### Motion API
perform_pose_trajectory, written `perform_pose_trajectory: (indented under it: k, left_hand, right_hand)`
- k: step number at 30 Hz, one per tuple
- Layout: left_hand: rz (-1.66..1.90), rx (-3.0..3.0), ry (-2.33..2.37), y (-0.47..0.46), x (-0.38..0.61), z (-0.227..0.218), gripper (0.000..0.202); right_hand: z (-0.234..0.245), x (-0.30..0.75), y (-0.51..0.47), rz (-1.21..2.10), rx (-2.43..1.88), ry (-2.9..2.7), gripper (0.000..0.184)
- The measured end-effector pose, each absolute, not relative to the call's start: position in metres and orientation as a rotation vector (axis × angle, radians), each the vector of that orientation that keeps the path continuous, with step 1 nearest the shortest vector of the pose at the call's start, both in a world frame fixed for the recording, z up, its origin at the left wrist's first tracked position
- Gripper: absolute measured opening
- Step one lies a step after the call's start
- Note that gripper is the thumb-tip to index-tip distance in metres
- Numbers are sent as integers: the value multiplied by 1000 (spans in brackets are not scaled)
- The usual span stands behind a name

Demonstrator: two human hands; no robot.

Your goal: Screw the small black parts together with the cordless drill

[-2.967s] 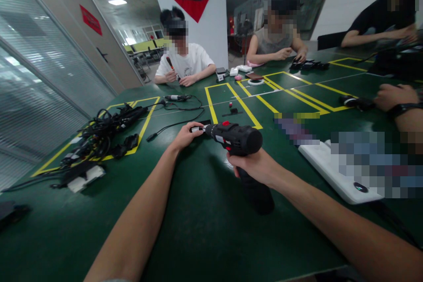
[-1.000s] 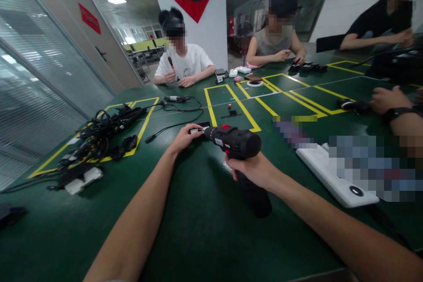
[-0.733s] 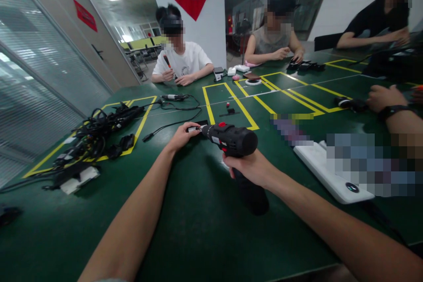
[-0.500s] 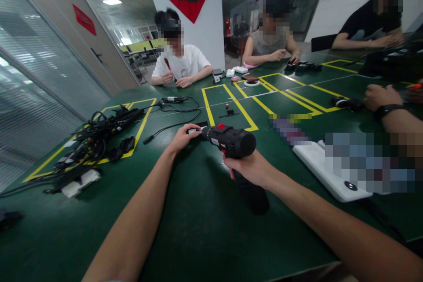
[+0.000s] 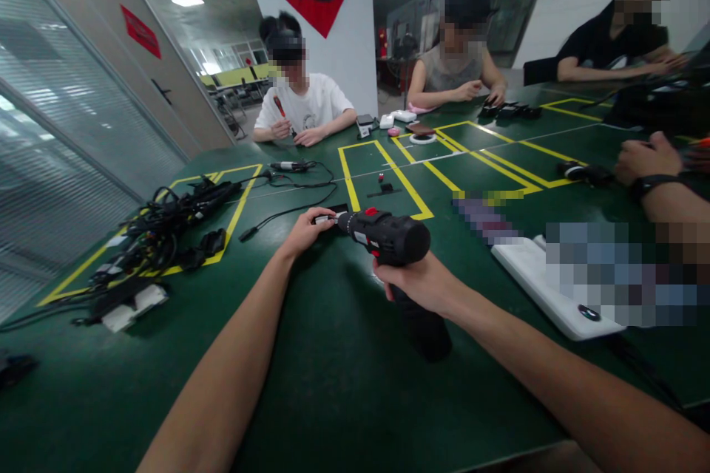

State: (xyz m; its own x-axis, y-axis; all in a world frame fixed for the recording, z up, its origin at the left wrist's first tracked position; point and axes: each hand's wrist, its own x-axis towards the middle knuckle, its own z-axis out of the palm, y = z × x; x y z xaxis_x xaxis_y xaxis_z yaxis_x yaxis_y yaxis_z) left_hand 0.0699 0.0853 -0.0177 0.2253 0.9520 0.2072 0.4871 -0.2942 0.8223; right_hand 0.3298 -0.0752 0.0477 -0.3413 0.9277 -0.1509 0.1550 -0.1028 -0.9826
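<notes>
My right hand [image 5: 422, 284] is wrapped round the grip of a black cordless drill [image 5: 391, 238] with red buttons, whose nose points left and away from me. At the drill's tip my left hand [image 5: 305, 230] pinches a small black and white part [image 5: 325, 219] that rests on the green table [image 5: 333, 384]. The drill's battery base [image 5: 427, 331] stands on the table below my right hand.
A tangle of black cables and adapters [image 5: 160, 225] lies at the left inside yellow tape lines. A white flat device [image 5: 549, 288] lies at the right. A co-worker's hand with a black wristband [image 5: 646, 162] rests at the far right. Three people sit across the table.
Hands and drill stay in the same pose throughout. Only the view drifts slightly, and the co-worker's hand at the right shifts a little.
</notes>
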Motion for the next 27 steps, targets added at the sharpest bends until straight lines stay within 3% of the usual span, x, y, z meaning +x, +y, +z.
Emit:
perform_pose_trajectory:
  k: [27]
  left_hand:
    - [949, 1937, 1335, 86, 70, -18, 37]
  right_hand:
    - [49, 330, -76, 1496, -1146, -1551, 6]
